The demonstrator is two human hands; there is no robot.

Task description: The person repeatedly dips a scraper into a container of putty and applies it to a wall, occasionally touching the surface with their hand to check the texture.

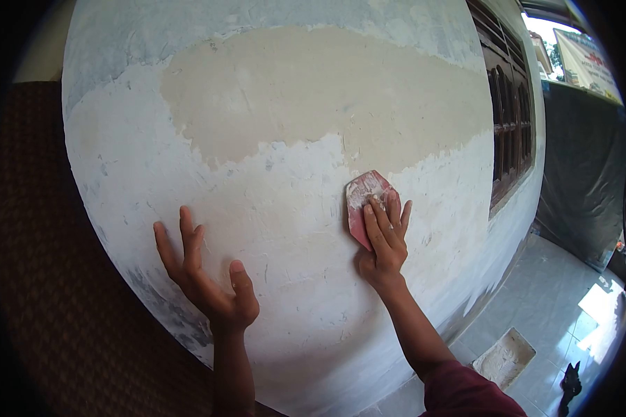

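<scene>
My right hand [386, 236] grips a red putty scraper [357, 224], its face smeared with white filler, and holds it against the wall [285, 201]. The fingers lie over the scraper's flat back, and its upper edge sits just below a beige patch [320, 90] on the wall. White filler surrounds that patch on the lower side. To the left, my left hand [212, 288] is raised in front of the white lower wall with its fingers spread and nothing in it.
A dark wooden window [511, 111] is set in the wall at the right. On the grey tiled floor [546, 278] lies a shallow tray [506, 358] with whitish filler, and a black object [570, 386] beside it. Dark sheeting [581, 167] hangs at the far right; a brown woven surface [55, 278] runs down the left.
</scene>
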